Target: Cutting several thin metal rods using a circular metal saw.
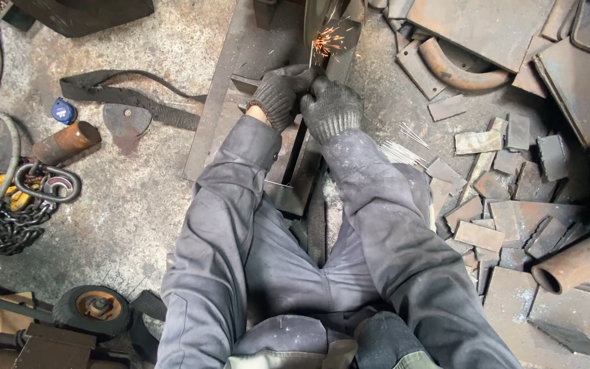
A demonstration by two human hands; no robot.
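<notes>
Both my hands wear dark knit gloves and reach out from grey sleeves. My left hand [280, 92] and my right hand [331, 107] are closed together around a thin rod-like tool whose tip [313, 60] points away from me. Orange sparks [327, 41] fly where that tip meets an upright metal piece [336, 27]. Under my hands lies a flat steel plate [221, 102] with a dark bar [293, 160] running back toward my knees. How the fingers sit on the tool is hidden by the gloves.
Rusty plate offcuts [500, 184] and a curved ring piece [455, 68] crowd the right side. A rusty pipe [578, 263] lies lower right, thin welding rods [397, 150] beside my right arm. At left: a black strap [131, 99], short cylinder [66, 142], chain with shackle [15, 212], small wheel [97, 307].
</notes>
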